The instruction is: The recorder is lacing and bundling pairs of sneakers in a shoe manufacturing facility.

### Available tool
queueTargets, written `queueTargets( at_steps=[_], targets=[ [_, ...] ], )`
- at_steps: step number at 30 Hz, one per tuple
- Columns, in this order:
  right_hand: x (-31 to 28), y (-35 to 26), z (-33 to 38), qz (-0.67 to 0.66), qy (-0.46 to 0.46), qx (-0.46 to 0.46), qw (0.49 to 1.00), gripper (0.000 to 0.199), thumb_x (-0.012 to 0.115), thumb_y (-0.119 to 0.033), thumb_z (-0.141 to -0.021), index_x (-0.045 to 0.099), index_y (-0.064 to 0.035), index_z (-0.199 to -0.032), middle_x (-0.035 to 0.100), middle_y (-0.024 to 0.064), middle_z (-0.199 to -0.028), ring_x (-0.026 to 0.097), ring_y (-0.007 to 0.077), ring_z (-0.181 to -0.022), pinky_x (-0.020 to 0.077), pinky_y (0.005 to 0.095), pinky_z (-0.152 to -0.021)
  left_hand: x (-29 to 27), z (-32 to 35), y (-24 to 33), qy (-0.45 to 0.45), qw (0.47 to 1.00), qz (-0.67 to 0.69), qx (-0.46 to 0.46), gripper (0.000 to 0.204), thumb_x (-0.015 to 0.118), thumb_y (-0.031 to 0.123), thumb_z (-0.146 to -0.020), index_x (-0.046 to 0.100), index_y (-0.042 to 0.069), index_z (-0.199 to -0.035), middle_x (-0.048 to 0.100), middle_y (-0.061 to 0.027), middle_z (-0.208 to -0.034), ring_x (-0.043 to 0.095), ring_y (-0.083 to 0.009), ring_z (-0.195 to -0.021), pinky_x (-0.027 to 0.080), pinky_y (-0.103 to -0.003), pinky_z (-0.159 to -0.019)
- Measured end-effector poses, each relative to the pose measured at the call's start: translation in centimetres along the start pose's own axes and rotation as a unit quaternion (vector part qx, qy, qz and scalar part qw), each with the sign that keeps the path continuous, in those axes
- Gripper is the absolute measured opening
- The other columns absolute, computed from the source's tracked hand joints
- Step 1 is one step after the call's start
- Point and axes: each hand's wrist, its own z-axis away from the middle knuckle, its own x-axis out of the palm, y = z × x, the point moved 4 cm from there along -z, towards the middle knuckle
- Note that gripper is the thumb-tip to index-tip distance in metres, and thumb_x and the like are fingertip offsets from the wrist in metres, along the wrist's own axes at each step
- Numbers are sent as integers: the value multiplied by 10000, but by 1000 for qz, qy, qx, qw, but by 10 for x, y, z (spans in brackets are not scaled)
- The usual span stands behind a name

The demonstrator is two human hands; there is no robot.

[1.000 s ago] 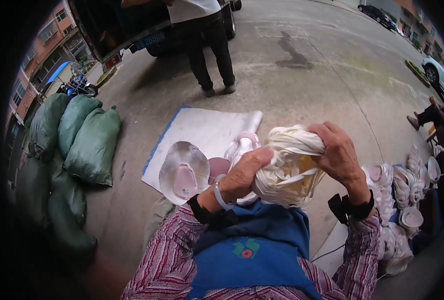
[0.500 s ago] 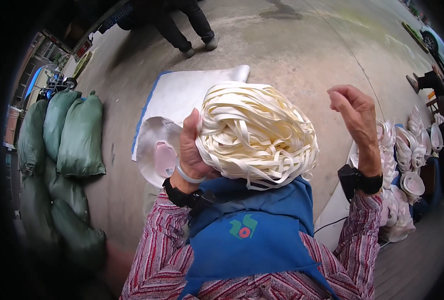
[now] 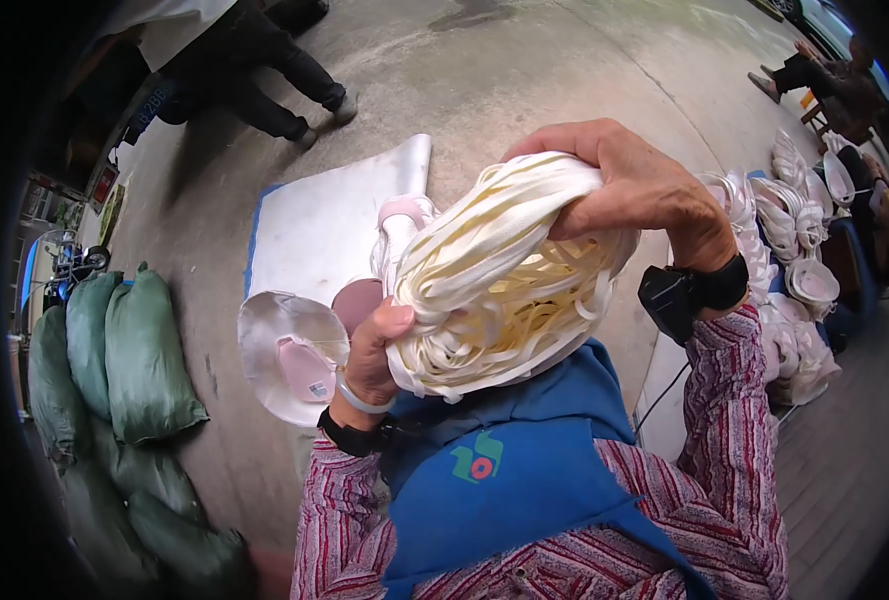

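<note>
A thick bundle of cream-white flat cord point(image 3: 514, 300) is held up over my blue apron point(image 3: 494, 510). My left hand point(image 3: 369, 355) grips its near left side, thumb pressed on the strands. Over the far right side, my right hand point(image 3: 629, 190) is wrapped round the upper loops, fingers on the outside and thumb toward the middle. Loose strands hang in a tangle below that hand. Beside my left wrist sits a round white fabric piece point(image 3: 264, 375) with a pink oval patch point(image 3: 307, 368). A mauve rounded piece point(image 3: 359, 303) shows partly behind the left hand.
A white sheet point(image 3: 309, 235) with a blue edge lies ahead. Several stuffed green sacks point(image 3: 149, 365) are piled at left. Heaps of white and pink pieces point(image 3: 804, 265) stand at right. A person's legs point(image 3: 299, 85) are at far left; another person point(image 3: 834, 80) sits far right.
My right hand has come in from the right and taken hold of the bundle's upper loops. The view has shifted, and the mauve piece and a pink-and-white strap now show.
</note>
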Motion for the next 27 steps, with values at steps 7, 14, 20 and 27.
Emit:
queueTargets(
  at_steps=[7,14,20,27],
  targets=[
    [3,-26,8,-208,23,17,978,658,675,-177,-576,525,59,-1172,621,103,-1025,577,166,-948,424,252,-870,24,-11,20,91,924,-295,224,930,752,293,-706,190,33,-1400,358,-150,-1343,369,-214,-1236,267,-355,-1042],
    [30,-46,-10,-142,-54,-37,988,581,707,-149,-631,538,28,-1158,624,87,-1002,583,149,-923,453,277,-844,55,-8,18,58,929,-358,71,723,724,138,-730,343,6,-1330,533,-107,-1178,534,-181,-1040,425,-303,-905],
    [35,35,-10,150,-1,-29,988,425,673,-266,-692,613,-20,-1035,658,92,-888,608,193,-792,479,318,-727,42,34,39,-77,956,158,234,684,498,388,-795,371,-75,-1284,516,-237,-1191,594,-289,-980,531,-390,-798],
    [27,86,2,3,40,30,999,313,630,-262,-767,652,-1,-939,638,85,-785,563,148,-705,458,273,-670,27,61,48,-91,954,136,252,677,496,443,-817,395,-36,-1284,504,-210,-1213,557,-282,-1001,474,-420,-853]
  ],
)
